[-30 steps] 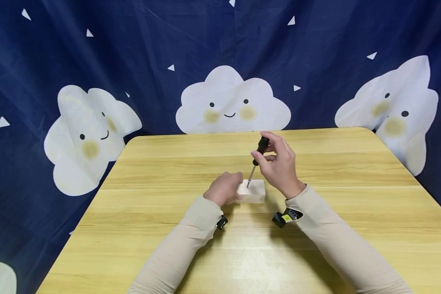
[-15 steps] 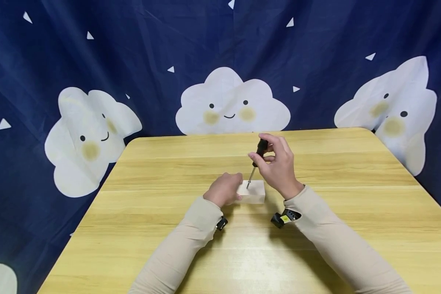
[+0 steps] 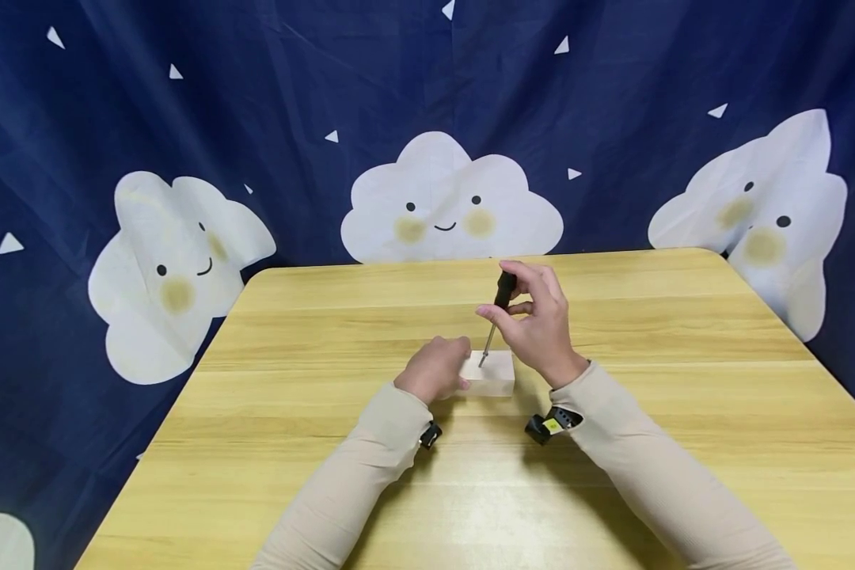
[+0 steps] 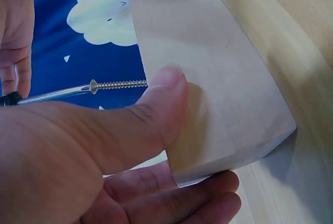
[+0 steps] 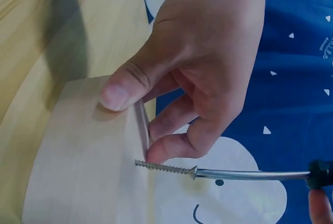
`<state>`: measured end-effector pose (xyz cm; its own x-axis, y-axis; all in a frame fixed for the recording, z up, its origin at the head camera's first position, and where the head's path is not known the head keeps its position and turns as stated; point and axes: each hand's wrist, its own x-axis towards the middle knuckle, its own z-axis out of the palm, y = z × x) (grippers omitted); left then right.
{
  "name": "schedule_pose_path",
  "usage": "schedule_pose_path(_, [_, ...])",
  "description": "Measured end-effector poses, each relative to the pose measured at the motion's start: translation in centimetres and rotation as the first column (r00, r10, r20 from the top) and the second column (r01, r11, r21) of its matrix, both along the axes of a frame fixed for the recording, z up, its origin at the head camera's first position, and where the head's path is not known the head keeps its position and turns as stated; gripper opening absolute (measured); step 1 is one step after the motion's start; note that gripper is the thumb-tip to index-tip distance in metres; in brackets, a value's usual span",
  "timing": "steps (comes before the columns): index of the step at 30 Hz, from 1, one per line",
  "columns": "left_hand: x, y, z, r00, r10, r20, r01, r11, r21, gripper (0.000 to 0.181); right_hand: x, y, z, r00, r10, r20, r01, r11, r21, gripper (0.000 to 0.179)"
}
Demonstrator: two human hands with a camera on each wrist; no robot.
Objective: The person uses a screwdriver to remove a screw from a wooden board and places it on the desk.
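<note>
A pale wooden block (image 3: pixel 490 378) sits on the table, and my left hand (image 3: pixel 435 368) grips its left end, thumb on the near side and fingers around the far side. A threaded screw (image 4: pixel 122 84) stands in the block's top face, most of its thread showing above the wood. The tip of a black-handled screwdriver (image 3: pixel 504 291) meets the screw head, its steel shaft (image 5: pixel 250 175) leaning slightly right in the head view. Above the block, my right hand (image 3: pixel 541 328) holds the handle between thumb and fingers.
Bare wood-grain tabletop (image 3: pixel 292 396) surrounds the block. Behind the table hangs a dark blue curtain (image 3: pixel 292 95) with smiling clouds. A black camera strap (image 3: pixel 552 423) sits at the right wrist, another small black device (image 3: pixel 431 434) at the left.
My right thumb has slid left and down along the screwdriver handle, whose top has shifted slightly left. The left hand and the block hold their place.
</note>
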<state>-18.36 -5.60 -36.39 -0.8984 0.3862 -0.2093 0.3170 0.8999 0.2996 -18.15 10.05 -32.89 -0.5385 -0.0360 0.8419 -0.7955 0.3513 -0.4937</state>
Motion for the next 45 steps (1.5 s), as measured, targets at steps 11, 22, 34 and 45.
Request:
schedule_pose_path(11, [0.1, 0.0, 0.0, 1.000, 0.004, -0.007, -0.004, 1.000, 0.007, 0.046, -1.5, 0.7, -1.5, 0.993, 0.113, -0.019, -0.113, 0.994, -0.003, 0.050])
schedule_pose_path(22, [0.1, 0.1, 0.0, 1.000, 0.001, -0.008, -0.001, 1.000, 0.001, 0.047, -1.2, 0.5, -1.4, 0.999, -0.035, -0.036, 0.034, 0.998, -0.046, 0.044])
schedule_pose_path(34, [0.0, 0.1, -0.1, 1.000, 0.001, -0.019, -0.001, 1.000, 0.002, 0.047, -1.1, 0.7, -1.7, 0.999, -0.025, -0.021, 0.025, 1.000, 0.011, 0.052])
schedule_pose_path(45, [0.2, 0.1, 0.1, 1.000, 0.001, -0.017, -0.001, 1.000, 0.004, 0.046, -1.2, 0.7, -1.9, 1.000, 0.025, 0.009, -0.025, 1.000, 0.000, 0.052])
